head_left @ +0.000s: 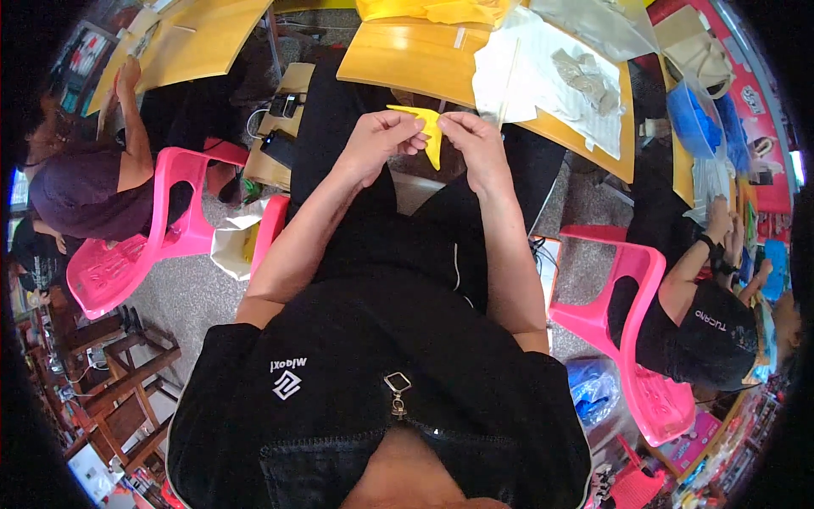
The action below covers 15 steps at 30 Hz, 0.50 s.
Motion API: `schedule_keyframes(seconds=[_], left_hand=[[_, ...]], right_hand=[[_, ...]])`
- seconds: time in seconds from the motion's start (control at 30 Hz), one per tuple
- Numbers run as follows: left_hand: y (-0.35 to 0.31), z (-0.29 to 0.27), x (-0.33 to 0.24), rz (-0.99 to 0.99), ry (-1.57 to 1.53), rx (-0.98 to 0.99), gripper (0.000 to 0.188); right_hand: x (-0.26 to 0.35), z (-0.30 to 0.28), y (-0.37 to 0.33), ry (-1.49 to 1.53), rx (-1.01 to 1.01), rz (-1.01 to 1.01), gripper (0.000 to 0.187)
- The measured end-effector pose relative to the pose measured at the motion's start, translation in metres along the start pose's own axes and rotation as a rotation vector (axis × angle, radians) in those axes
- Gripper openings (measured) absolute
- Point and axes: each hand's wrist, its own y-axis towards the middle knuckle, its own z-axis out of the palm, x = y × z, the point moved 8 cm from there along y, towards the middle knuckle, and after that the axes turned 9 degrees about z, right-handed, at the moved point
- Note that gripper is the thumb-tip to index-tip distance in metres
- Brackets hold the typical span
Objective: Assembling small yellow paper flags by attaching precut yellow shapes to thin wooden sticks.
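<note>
A bright yellow, thin, bendable piece [433, 146] with pointed ends is held up between my two hands, just off the near edge of the wooden table [398, 61]. My left hand [373, 146] pinches its left side between thumb and fingers. From the other side, my right hand [481, 151] grips its edge near the top with thumb and forefinger. One tip of the piece hangs down between the hands; another sticks out past my left fingers. What it is made of, and its exact kind, I cannot make out.
White sheets [507, 78] with a crumpled grey piece [585, 81] cover the table's right side. A yellow pile [437, 10] lies at the far edge. Pink chairs [182, 204] seat co-workers left and right. A clear bag with blue contents [695, 119] stands at right.
</note>
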Motion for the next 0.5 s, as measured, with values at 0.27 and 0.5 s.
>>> schedule_keyframes(seconds=[0.27, 0.5], left_hand=[[0.004, -0.012, 0.004, 0.024, -0.044, -0.056, 0.009], [0.006, -0.019, 0.013, -0.003, -0.128, -0.035, 0.006]], right_hand=[[0.007, 0.010, -0.001, -0.364, 0.061, -0.168, 0.020], [-0.007, -0.006, 0.006, -0.137, -0.029, 0.087, 0.025]])
